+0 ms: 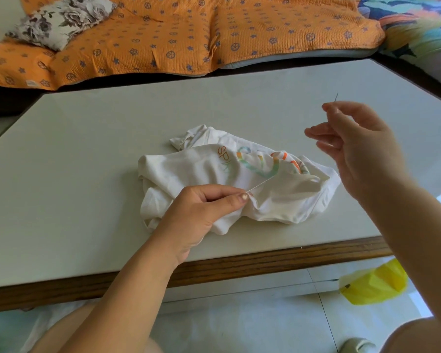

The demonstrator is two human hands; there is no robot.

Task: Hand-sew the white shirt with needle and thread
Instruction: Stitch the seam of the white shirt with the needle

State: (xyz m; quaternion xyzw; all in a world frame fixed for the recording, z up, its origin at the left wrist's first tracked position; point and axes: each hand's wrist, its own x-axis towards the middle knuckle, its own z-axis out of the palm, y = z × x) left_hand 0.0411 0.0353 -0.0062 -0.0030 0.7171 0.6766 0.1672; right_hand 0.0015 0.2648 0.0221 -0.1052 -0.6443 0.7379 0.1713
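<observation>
White shirt: crumpled, coloured print facing up, lying mid-tabletop, nearer the front edge.
Left hand: rests on the shirt's near side; fingers curled, thumb and forefinger pinching a fold of the cloth.
Thread: pale, taut, running from that pinch up and rightward across the print; its far end is too faint to trace.
Right hand: raised above the tabletop, right of the shirt and clear of it; thumb and forefinger pinch the needle, remaining fingers loosely spread.
Needle: tip pointing up, away from the shirt.
</observation>
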